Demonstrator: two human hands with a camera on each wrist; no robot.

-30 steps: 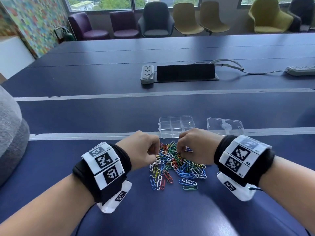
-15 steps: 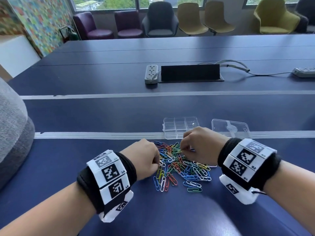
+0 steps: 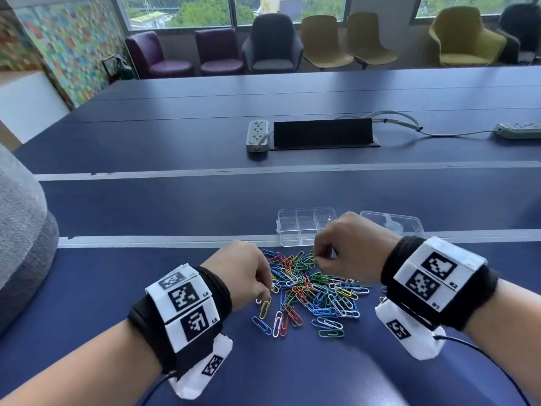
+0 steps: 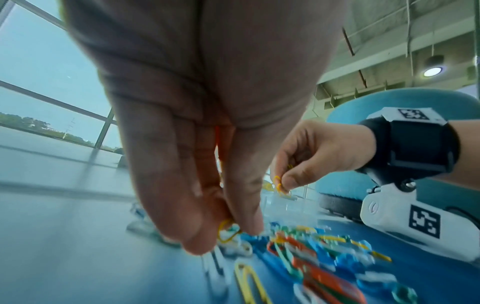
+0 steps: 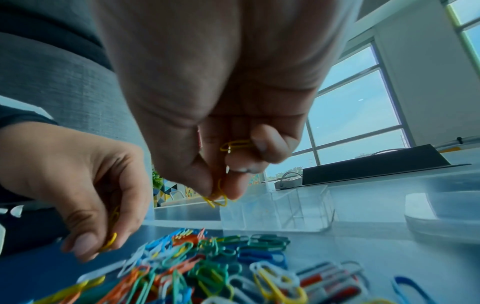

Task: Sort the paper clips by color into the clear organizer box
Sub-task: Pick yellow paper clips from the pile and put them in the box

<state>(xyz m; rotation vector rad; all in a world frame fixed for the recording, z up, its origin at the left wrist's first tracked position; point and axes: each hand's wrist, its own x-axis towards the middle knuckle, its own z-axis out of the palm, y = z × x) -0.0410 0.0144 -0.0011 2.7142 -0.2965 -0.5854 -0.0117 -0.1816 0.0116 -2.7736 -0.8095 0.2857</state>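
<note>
A pile of coloured paper clips [image 3: 313, 288] lies on the dark blue table [image 3: 292, 370]. Behind it stands the clear organizer box [image 3: 301, 227], its compartments showing no clips. My left hand [image 3: 265, 290] is at the pile's left edge and pinches a yellow clip [image 4: 226, 230] low over the table. My right hand [image 3: 317, 259] is lifted over the pile's far side, close to the box [image 5: 275, 207], and pinches yellow clips [image 5: 217, 197], with another yellow clip [image 5: 235, 145] held in its curled fingers.
The box's clear lid [image 3: 392, 224] lies to the right of the box. Strips of grey tape [image 3: 146, 240] cross the table. A power strip [image 3: 257, 134] and a black cable hatch [image 3: 322, 133] sit farther back. A grey chair back [image 3: 20, 230] is at left.
My right hand has risen from the pile and moved toward the box with yellow clips. My left hand has slid back to the pile's left edge.
</note>
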